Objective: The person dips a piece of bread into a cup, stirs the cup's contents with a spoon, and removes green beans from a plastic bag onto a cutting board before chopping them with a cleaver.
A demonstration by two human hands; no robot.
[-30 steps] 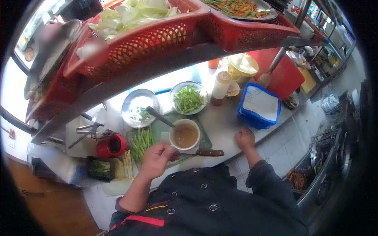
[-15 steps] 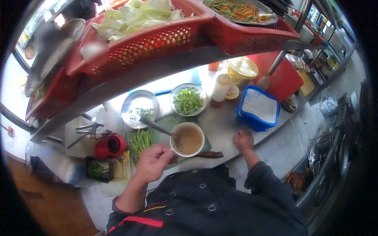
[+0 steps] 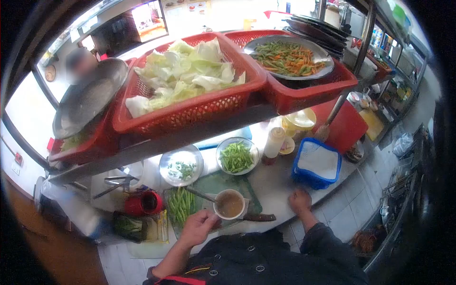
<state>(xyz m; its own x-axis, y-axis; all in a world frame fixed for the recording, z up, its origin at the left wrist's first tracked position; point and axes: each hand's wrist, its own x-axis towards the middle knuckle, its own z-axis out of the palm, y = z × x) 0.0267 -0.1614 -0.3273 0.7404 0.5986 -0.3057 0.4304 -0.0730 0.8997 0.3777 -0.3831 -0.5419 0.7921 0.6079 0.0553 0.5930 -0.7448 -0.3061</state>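
Note:
My left hand (image 3: pixel 199 226) is closed on the handle of a white cup (image 3: pixel 241 214) of cloudy brown liquid, held over a green cutting board (image 3: pixel 252 195). A metal utensil (image 3: pixel 199 194) leans out of the cup to the left; its lower end is hidden. Beside the cup lies a knife (image 3: pixel 259 217) with a brown handle. Long green beans (image 3: pixel 181 205) lie on the board's left side. My right hand (image 3: pixel 300 201) rests with curled fingers at the counter's front edge, just below a blue tub (image 3: pixel 317 161) with a white top, holding nothing visible.
Behind the board stand a metal plate (image 3: pixel 201 164) with chopped pieces, a bowl of cut greens (image 3: pixel 237 157) and a squeeze bottle (image 3: pixel 274 142). Overhead, a shelf carries red baskets (image 3: pixel 190 116). A red container (image 3: pixel 143 203) sits left. Another person (image 3: pixel 80 66) is beyond the shelf.
The view has tilted up, so more of the shelf and baskets shows. The cup looks smaller and nearer the board, still in my left hand. My right hand stays at the counter edge.

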